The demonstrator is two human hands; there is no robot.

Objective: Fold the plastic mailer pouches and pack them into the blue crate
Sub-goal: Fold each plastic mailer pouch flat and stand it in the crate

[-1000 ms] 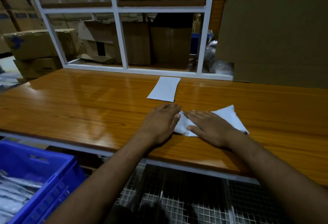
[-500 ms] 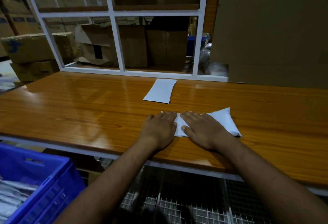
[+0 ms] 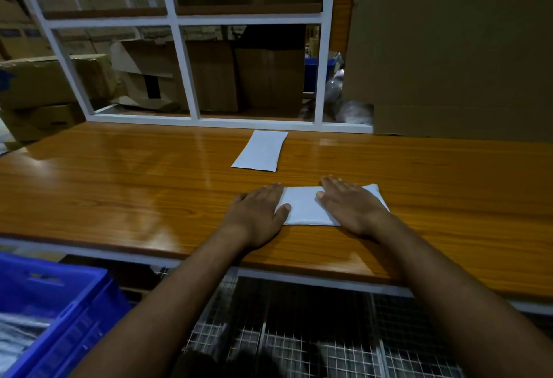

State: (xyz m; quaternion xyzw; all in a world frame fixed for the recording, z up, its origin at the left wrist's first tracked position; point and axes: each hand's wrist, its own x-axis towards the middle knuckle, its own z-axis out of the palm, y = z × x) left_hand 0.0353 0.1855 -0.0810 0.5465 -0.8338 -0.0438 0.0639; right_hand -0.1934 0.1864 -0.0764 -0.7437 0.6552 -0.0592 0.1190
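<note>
1. Stacked cardboard boxes fill a dim storeroom behind a white frame that rises along the far edge of a glossy wooden desk.
2. Near the desk's front edge, a person presses a folded white mailer pouch flat with both hands.
3. On the pouch's left end rests the left hand, its fingers straight and released, the thumb lying across the pouch's surface and the outer fingers on the bare wood.
4. Over the pouch's right half lies the right hand, palm down, its fingers likewise extended and grasping nothing.
5. A second pouch, flat and white, lies apart from the hands, closer to the far edge and just short of the frame.
6. Below the desk's front left corner stands the blue crate, with pale plastic pouches already inside.
7. Wire mesh shows beneath the desk's front edge, between the two forearms.
8. A large brown cardboard sheet stands upright at the far right corner.
</note>
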